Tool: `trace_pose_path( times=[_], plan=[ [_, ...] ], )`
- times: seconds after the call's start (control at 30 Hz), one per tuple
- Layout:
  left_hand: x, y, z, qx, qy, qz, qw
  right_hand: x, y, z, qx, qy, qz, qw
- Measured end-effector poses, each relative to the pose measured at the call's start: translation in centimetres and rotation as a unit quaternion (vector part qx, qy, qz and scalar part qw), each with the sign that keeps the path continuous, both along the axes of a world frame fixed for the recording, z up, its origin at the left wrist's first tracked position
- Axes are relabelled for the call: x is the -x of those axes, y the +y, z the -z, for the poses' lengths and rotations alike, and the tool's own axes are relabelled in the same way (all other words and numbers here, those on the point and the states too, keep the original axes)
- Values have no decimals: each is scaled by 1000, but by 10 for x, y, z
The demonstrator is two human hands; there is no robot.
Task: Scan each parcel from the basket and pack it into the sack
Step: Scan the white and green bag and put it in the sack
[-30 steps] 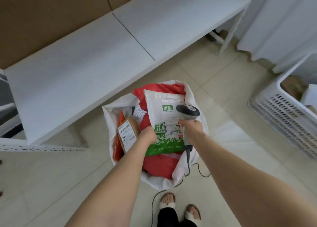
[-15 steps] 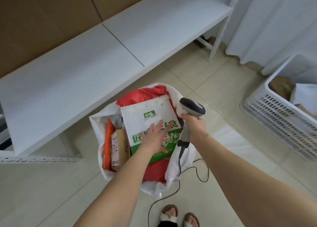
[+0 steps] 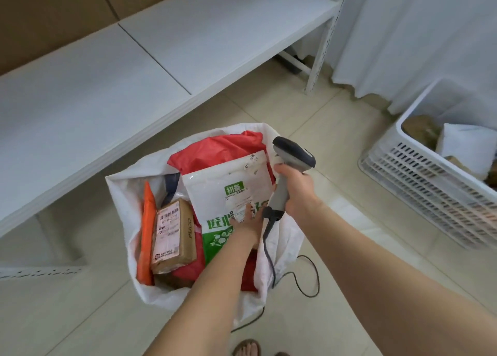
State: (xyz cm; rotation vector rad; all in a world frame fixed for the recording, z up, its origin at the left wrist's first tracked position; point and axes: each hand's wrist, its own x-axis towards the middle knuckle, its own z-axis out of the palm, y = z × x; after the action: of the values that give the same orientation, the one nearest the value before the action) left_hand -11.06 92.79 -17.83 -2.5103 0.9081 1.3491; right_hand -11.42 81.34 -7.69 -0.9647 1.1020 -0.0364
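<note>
A white woven sack (image 3: 121,194) stands open on the floor below me. On top inside lies a white-and-green parcel (image 3: 228,183), over a red parcel (image 3: 223,145). My left hand (image 3: 246,221) rests flat on the white-and-green parcel's lower right part, fingers apart. A brown box with a label (image 3: 174,234) and an orange parcel (image 3: 146,234) stand on edge at the sack's left side. My right hand (image 3: 298,191) grips a grey barcode scanner (image 3: 293,154) upright at the sack's right rim. The white basket (image 3: 430,183) sits at the right.
The basket holds a brown parcel (image 3: 421,131) and a white parcel (image 3: 468,145). A low white shelf (image 3: 134,67) runs behind the sack, with a post (image 3: 320,59) at its right end. The scanner cable (image 3: 309,280) loops on the tiled floor. My sandalled feet (image 3: 247,347) are below.
The white-and-green parcel went from held upright to lying in the sack. My left hand let go and now lies flat on it. My right hand drew the scanner to the sack's right rim.
</note>
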Motion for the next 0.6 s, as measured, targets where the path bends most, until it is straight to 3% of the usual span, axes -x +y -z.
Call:
trace_pose_path(
  times=[0.13,0.33,0.6],
  plan=[
    [-8,-1,-47,64,80,11,995,5,-1,-28,41,34,-26,998],
    [-11,17,-117,111,144,-153,971,-4,3,-91,66,48,-90,993],
    [-92,32,-155,130,-122,-215,960,-80,15,-124,71,69,-173,980]
  ],
)
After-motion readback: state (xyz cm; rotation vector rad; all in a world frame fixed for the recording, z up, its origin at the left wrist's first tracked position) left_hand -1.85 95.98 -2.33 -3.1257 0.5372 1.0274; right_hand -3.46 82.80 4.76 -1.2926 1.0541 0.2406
